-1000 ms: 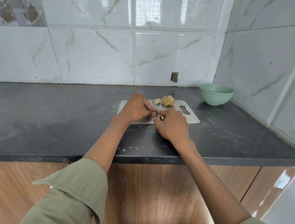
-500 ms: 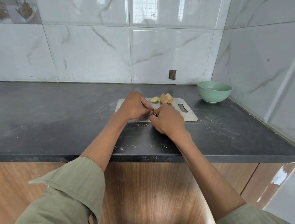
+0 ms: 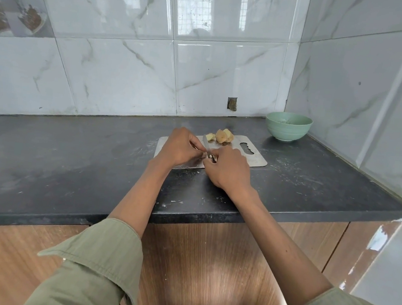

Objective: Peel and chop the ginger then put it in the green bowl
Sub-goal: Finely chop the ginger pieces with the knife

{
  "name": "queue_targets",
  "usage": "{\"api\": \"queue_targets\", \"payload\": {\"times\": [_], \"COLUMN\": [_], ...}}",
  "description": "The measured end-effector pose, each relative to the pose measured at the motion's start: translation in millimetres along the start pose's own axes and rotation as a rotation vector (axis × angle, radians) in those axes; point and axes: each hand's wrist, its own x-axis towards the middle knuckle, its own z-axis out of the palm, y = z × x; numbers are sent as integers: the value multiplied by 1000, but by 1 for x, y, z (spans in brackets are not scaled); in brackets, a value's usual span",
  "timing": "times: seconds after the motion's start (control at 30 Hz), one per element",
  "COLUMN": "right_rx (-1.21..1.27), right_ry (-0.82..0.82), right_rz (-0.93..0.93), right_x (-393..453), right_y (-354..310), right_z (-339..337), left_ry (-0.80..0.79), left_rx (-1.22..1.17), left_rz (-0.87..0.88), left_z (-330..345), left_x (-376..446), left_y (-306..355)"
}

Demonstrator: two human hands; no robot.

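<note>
Gripping knife (image 3: 207,146), right hand (image 3: 228,170) over cutting board (image 3: 257,160); left hand (image 3: 179,148) fingers curled, contents hidden; ginger (image 3: 223,136) beyond; green bowl (image 3: 288,126) right.

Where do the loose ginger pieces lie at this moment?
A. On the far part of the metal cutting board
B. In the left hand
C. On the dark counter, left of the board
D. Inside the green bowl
A: the ginger pieces sit on the far part of the metal cutting board, apart from the green bowl.

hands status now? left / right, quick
Left hand: fingers curled, pinching something small over the cutting board; item hidden.
Right hand: gripping the knife, blade pointing away.
</note>
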Motion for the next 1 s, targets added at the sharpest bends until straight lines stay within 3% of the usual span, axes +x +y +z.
{"api": "queue_targets", "payload": {"times": [0.5,1.0], "right_rx": [66,34], "right_ry": [22,-77], "right_rz": [-33,-22], "right_x": [-3,6], "right_y": [0,3], "right_z": [-4,0], "left_ry": [-3,-1], "left_rx": [-43,-21], "left_rz": [-10,6], "left_z": [-2,-1], "left_x": [-2,-2], "left_y": [3,2]}}
